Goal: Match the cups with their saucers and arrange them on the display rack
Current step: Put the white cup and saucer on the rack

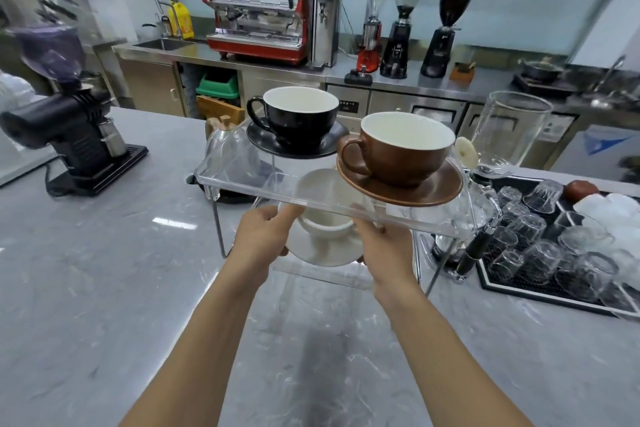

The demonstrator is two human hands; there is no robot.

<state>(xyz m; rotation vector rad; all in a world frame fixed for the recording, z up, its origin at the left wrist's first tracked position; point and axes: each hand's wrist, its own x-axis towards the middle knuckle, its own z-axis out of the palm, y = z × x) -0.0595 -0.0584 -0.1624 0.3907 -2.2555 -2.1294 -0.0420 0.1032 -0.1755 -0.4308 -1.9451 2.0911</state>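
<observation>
1. Both forearms reach forward over the grey worktop (104,288). The left hand (258,236) and right hand (384,243) grasp the white saucer (325,253) at opposite rims, fingers curled around its edges.
2. White cup (325,220) sits on that saucer, under the clear display rack's (242,180) middle shelf.
3. Brown cup (405,146) on brown saucer (433,189) stands on the middle shelf, right side, handle to the left.
4. Black cup (294,114) on black saucer (270,144) stands on the top tier behind.
5. The shelf's front edge crosses above both hands' fingers.
6. Nearby: black grinder (69,135) on the left, mat of upturned glasses (540,239) on the right.
</observation>
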